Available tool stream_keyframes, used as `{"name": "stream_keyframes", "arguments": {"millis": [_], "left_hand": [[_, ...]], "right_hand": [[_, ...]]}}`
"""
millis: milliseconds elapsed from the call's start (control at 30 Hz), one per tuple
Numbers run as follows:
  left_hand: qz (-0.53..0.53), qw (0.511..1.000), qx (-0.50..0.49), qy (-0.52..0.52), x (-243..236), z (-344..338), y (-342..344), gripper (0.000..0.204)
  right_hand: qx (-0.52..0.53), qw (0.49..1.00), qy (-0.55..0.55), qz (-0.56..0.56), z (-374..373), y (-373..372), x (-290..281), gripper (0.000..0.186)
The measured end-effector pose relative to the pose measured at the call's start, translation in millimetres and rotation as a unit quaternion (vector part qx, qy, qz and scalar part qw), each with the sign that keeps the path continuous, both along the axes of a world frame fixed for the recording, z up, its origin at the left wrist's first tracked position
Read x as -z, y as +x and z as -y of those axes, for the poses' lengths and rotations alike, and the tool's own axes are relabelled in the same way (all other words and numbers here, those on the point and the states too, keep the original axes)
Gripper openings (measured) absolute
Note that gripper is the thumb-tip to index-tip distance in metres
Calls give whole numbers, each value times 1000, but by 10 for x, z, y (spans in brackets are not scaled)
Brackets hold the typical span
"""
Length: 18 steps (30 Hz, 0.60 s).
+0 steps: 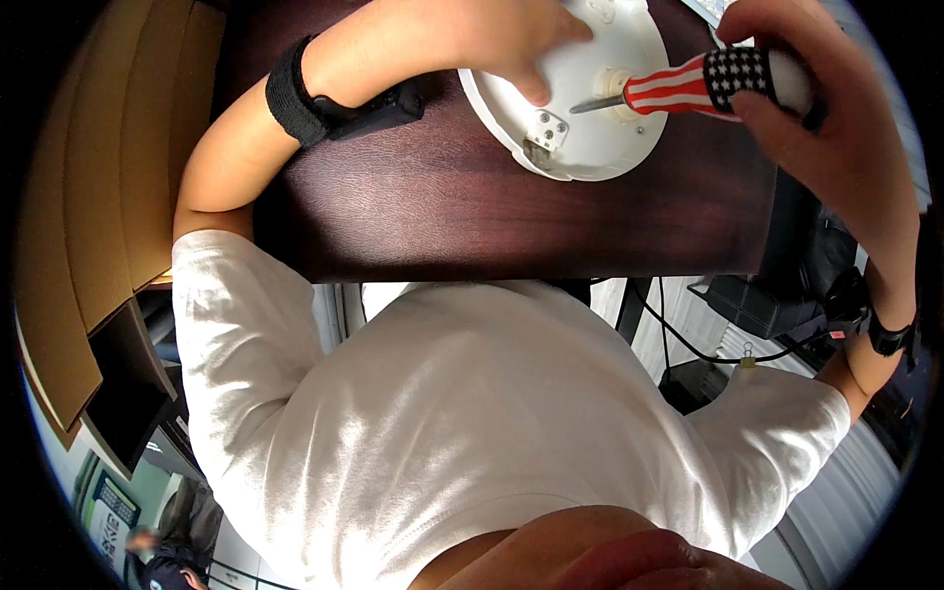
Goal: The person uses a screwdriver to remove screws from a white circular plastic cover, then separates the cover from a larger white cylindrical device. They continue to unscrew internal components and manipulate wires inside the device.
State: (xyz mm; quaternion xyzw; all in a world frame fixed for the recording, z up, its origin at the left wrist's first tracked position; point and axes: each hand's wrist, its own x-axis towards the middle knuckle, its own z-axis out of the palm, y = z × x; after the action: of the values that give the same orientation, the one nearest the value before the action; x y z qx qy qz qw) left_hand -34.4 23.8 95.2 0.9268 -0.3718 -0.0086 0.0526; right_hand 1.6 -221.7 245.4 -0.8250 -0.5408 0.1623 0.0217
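Observation:
My right hand [821,118] is closed around a screwdriver [678,87] with a red-and-white striped, black, white-starred handle. Its metal shank points left over a round white plastic housing [610,152], and the tip sits just above a small white bracket with screws [547,130]. I cannot tell whether the tip touches anything. At the housing's left side, my left hand [511,44] reaches over the rim with thumb and a finger apart, on or just above the inner surface. Its other fingers are hidden. A round raised fitting [618,88] lies partly behind the shank.
The dark reddish-brown table [472,221] ends at an edge in front of my body. Cardboard [98,177] stands along the left. A black cable [688,344] and a black case [747,305] are below the table's right side. Another person [172,560] is at the lower left.

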Motion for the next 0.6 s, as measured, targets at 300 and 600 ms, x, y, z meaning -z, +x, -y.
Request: {"name": "stream_keyframes", "arguments": {"millis": [300, 600], "left_hand": [[-162, 985, 28, -48, -109, -15, 78, 66], [-102, 989, 66, -80, -20, -22, -45, 70]], "right_hand": [[-19, 999, -26, 4, -38, -37, 74, 46], [-6, 999, -27, 19, -120, -277, -96, 45]]}}
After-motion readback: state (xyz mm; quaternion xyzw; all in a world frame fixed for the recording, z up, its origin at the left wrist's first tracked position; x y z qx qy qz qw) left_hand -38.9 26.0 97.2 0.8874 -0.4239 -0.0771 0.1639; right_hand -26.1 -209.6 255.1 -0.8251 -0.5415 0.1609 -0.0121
